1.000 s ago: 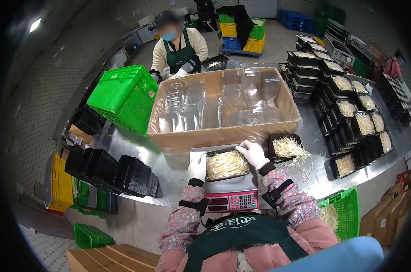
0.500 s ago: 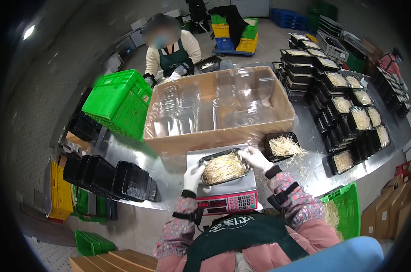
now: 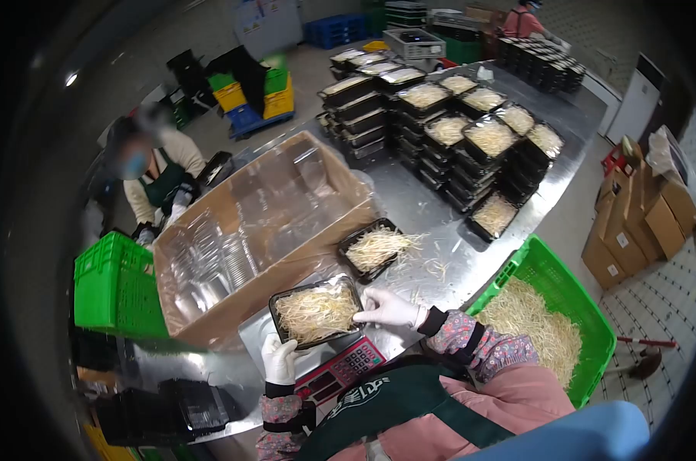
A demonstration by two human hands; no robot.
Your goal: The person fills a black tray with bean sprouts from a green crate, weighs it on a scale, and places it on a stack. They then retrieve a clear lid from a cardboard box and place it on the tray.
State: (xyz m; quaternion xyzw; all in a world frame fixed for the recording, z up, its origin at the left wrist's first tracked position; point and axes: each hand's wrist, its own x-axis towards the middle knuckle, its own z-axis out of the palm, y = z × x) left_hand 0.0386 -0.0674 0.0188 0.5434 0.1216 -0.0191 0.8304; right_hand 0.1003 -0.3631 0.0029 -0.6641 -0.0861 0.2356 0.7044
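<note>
Between my gloved hands is a black plastic tray filled with bean sprouts [image 3: 315, 311], over the scale [image 3: 340, 370] with its red keypad panel. My left hand [image 3: 280, 358] grips the tray's lower left corner. At the right edge, my right hand [image 3: 390, 307] pinches the rim, thumb near the sprouts. Whether the tray touches the weighing plate cannot be told. Just beyond it, a second black tray of sprouts [image 3: 375, 250] stands on the steel table, with sprouts spilling over its right side.
A cardboard box of clear plastic lids [image 3: 267, 280] stands behind the scale. Stacked filled trays [image 3: 490, 138] cover the far table. A green crate of loose sprouts [image 3: 544, 330] is at my right, empty black trays [image 3: 198, 407] at my left. A co-worker [image 3: 164, 173] is across the table.
My view has turned to the right, bringing the green sprout crate more fully into sight. Both hands still hold the tray, which now looks nearer and covers more of the scale.
</note>
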